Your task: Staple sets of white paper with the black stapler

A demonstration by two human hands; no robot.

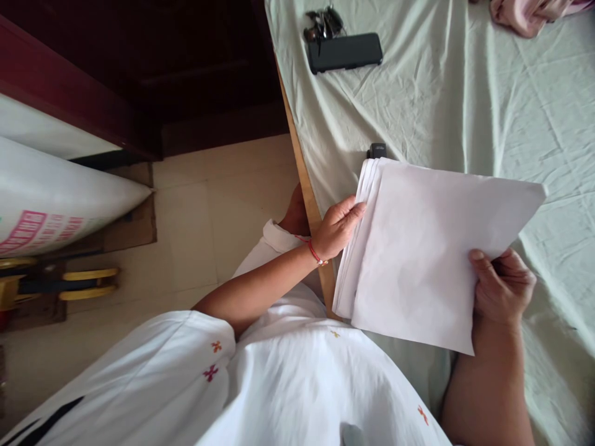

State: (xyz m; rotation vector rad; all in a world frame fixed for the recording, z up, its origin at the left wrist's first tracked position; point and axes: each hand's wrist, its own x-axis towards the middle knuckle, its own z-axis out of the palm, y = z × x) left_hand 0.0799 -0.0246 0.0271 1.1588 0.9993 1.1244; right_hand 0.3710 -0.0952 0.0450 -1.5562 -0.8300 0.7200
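Observation:
A stack of white paper sheets (418,254) is held up in front of me, its left edges fanned out in several layers. My left hand (338,227) pinches the stack at its left edge, thumb on top, with a red string bracelet at the wrist. On the right side, my right hand (504,285) grips the sheets with its thumb over the front and its other fingers behind, partly hidden. The top sheet bends up toward its upper right corner. Just beyond the top left corner of the paper, a small black object (377,150) pokes out, mostly hidden.
A pale green cloth (418,93) covers the wooden-edged surface. On it lie a black phone-like case (344,52), a bunch of keys (324,23) and pink fabric (530,15). At left, a white printed sack (65,198) rests on cardboard near a yellow-and-black item (88,284).

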